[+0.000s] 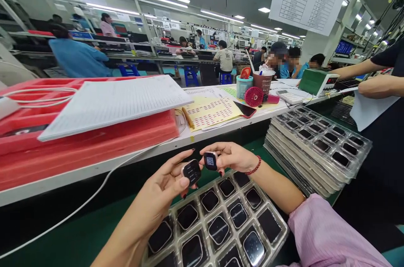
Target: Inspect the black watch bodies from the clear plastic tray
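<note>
My left hand [168, 180] grips a dark square watch body [191, 172] between thumb and fingers, its screen showing faint lines of text. Close beside it, my right hand [233, 157] pinches a second watch body [210, 161] whose screen shows a white square code. Both are held up just above the far edge of a clear plastic tray [285, 233]. Square watch bodies with black faces, such as one near the middle [219, 230], lie in the tray's compartments.
Stacked trays [315, 149] stand at the right. Behind are a white shelf [221, 126], red foam [126, 145] with papers [120, 102], a phone [244, 109], cups [261, 84] and a green device [315, 82]. At far right a person [378, 86] holds paper; a white cable [104, 182] hangs left.
</note>
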{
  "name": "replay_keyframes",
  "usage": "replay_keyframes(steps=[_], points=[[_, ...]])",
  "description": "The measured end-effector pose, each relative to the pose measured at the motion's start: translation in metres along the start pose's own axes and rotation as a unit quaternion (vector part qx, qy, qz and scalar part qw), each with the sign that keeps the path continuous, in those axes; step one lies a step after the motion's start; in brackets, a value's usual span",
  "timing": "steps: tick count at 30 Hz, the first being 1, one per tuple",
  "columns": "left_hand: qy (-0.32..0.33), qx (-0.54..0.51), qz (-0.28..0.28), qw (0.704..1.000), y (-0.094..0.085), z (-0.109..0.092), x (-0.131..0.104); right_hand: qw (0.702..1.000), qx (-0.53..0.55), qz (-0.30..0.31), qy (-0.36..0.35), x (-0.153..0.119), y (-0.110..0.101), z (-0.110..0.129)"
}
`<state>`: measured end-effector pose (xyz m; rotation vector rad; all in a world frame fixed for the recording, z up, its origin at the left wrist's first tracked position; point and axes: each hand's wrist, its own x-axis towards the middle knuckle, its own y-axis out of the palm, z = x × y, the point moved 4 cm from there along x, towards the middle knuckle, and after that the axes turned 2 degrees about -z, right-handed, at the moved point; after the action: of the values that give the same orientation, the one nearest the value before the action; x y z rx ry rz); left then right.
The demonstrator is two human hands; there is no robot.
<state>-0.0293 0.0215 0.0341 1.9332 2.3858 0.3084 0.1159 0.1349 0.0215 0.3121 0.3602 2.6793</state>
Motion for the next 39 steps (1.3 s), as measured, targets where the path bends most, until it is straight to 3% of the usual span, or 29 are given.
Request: replay_keyframes(steps=[10, 27, 35, 39], points=[[-0.006, 0.011, -0.020, 1.000, 0.004, -0.005, -0.005, 0.999, -0.018, 0.028, -0.040, 0.000, 0.002, 0.001], [-0.007, 0.039, -0.014, 0.999, 0.001, -0.004, -0.002, 0.997, -0.056, 0.004, -0.049, -0.001, 0.002, 0.001], [-0.014, 0.046, -0.019, 0.999, -0.007, 0.009, 0.017, 0.993, -0.100, -0.062, -0.021, 0.002, -0.010, -0.008], [-0.005, 0.077, -0.031, 0.997, -0.007, 0.012, 0.016, 0.990, -0.129, -0.062, -0.015, 0.005, -0.010, -0.015]])
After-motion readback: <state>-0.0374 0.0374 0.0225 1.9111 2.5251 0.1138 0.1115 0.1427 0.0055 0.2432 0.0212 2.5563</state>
